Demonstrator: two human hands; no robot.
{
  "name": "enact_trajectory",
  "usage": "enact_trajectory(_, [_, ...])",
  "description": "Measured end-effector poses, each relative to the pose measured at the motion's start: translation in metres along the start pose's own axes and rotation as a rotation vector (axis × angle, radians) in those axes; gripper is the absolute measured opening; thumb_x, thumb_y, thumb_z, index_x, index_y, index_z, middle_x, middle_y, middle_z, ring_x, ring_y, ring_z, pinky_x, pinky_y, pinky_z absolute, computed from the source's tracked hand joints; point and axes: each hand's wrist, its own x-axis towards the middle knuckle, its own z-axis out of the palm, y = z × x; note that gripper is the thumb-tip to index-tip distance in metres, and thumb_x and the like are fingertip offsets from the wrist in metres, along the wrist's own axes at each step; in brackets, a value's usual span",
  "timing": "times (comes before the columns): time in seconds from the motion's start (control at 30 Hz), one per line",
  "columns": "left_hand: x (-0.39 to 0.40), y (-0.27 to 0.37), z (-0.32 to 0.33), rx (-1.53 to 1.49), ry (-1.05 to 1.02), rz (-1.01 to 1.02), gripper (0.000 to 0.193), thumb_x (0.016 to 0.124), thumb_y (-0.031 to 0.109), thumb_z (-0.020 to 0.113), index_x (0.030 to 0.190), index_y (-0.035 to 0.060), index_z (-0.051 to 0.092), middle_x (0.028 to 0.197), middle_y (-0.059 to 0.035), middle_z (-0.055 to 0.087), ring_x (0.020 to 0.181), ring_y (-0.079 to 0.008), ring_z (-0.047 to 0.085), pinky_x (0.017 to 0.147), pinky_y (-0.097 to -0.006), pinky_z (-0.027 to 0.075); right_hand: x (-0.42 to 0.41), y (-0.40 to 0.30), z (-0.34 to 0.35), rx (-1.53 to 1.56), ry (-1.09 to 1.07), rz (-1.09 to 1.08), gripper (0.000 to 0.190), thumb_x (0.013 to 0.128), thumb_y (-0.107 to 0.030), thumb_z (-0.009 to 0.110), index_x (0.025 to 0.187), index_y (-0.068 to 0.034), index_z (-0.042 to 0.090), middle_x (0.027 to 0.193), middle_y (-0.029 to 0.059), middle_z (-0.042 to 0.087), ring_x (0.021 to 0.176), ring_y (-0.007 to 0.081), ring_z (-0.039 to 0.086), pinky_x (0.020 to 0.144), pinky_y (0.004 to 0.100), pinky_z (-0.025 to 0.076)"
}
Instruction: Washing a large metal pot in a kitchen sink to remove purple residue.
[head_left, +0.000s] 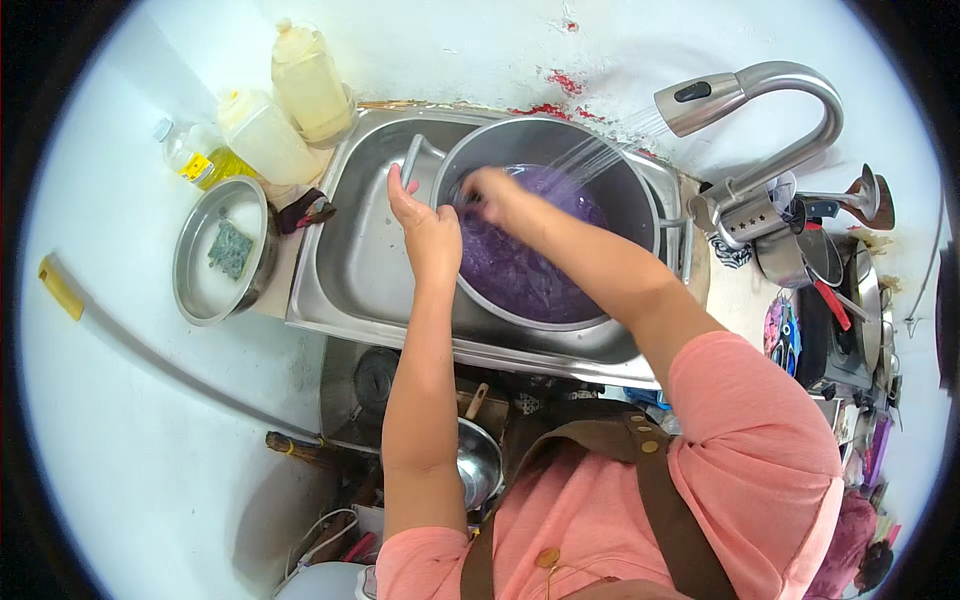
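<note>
A large metal pot (637, 180) with two side handles stands in the stainless steel sink (360, 247), holding purple liquid. Spray from the pull-down faucet (694, 105) falls into it. My left hand (427, 225) is at the pot's left rim beside the raised handle, its fingers apart and its thumb near the rim; whether it grips the rim is hard to tell. Inside the pot, by its left wall, my right hand (491, 195) is blurred with fingers bent, and what it holds, if anything, does not show.
Left of the sink are a metal bowl (184, 255) with a green scouring pad (231, 249), a bottle of yellow liquid (206, 161) and two plastic jugs (262, 142). Right of the faucet stand a utensil holder (750, 217), a saucepan (780, 259) and a stove (825, 360).
</note>
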Motion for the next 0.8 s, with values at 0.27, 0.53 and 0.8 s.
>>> enact_trajectory(0.27, [0.000, 0.000, -0.006, -0.029, -0.010, -0.066, 0.078, 0.069, -0.004, 0.047, 0.134, 0.0111, 0.007, 0.119, -0.0222, 0.038, 0.107, -0.0339, 0.044, 0.090, -0.0379, 0.036, 0.021, -0.030, -0.026, 0.565, 0.795, -0.302, 0.022, 0.072, -0.006, 0.051, 0.090, 0.004, 0.059, 0.096, 0.0181, 0.059, 0.082, 0.0299, 0.059, 0.070, 0.0404, 0.047])
enact_trajectory(0.53, [0.004, -0.009, 0.004, -0.753, 0.181, -0.302, 0.058, 0.081, 0.009, 0.051, 0.132, 0.0064, 0.023, 0.111, -0.0138, 0.053, 0.100, -0.0227, 0.050, 0.085, -0.0332, 0.039, -0.032, 0.065, -0.020, -1.213, -0.736, -0.283, 0.044, 0.074, -0.029, 0.048, 0.105, 0.001, 0.057, 0.103, 0.0208, 0.058, 0.098, 0.0300, 0.053, 0.085, 0.0396, 0.038])
enact_trajectory(0.8, [0.023, 0.001, 0.001, -0.890, -0.079, -0.105, 0.030, 0.090, 0.018, 0.045, 0.102, -0.0069, 0.056, 0.101, -0.0130, 0.060, 0.094, -0.0184, 0.056, 0.086, -0.0269, 0.041, -0.088, 0.077, -0.034, -0.976, -0.449, -0.312, 0.034, 0.083, -0.024, 0.040, 0.107, -0.001, 0.049, 0.107, 0.0210, 0.051, 0.105, 0.0349, 0.046, 0.089, 0.0389, 0.036])
